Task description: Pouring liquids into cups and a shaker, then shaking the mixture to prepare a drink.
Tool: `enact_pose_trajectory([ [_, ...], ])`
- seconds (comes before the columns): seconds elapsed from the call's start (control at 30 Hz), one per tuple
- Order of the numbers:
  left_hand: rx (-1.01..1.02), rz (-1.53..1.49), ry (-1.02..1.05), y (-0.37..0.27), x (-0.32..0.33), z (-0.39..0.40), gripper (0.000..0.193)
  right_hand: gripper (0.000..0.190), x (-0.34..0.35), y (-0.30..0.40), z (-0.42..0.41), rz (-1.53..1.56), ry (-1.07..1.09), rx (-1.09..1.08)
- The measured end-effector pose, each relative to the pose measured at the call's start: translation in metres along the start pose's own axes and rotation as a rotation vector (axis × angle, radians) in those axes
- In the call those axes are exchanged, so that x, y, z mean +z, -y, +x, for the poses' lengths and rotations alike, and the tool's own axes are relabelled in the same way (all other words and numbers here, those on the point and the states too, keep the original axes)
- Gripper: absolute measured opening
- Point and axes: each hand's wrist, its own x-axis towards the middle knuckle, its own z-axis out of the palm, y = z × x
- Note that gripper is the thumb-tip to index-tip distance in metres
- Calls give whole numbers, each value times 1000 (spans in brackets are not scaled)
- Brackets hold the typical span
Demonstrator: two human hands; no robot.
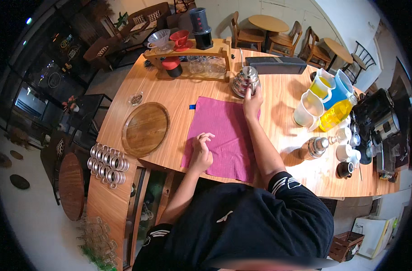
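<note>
At the far edge of the pink cloth (223, 135), my right hand (253, 101) is closed around the handle of a stainless steel gooseneck kettle (240, 83). The kettle stands on the wooden counter with its lid on, and its thin spout points away from me. My left hand (201, 152) hovers at or just above the left part of the cloth; whether it touches the fabric is hard to tell. Its fingers are loosely bent and hold nothing. A blue tag (192, 107) sticks out from the cloth's left edge.
Left lie a round wooden tray (146, 130) and a small glass dish of beans (136, 99). Behind stands a wooden rack (192, 50) with coffee drippers. Measuring jugs (307, 108), a yellow bottle (336, 115), a cocktail shaker (314, 148) and cups (344, 152) crowd the right.
</note>
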Motion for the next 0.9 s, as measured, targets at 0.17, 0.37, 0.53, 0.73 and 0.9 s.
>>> enact_pose_trajectory([
  [0.17, -57, -75, 46, -2, 2, 4, 43, 38, -17, -5, 5, -278, 153, 99],
  [0.37, -394, -696, -304, -8, 6, 19, 53, 66, -67, 139, -88, 187, 530, -18],
  [0.53, -644, -1558, -240, -46, -38, 83, 78, 65, -82, 208, -149, 273, 807, -199],
  [0.73, -851, -1783, -22, -47, -70, 92, 96, 61, -108, 231, -147, 113, 870, -257],
  [0.9, -941, -1808, 73, -40, -68, 82, 108, 57, -129, 231, -166, 210, 924, -144],
])
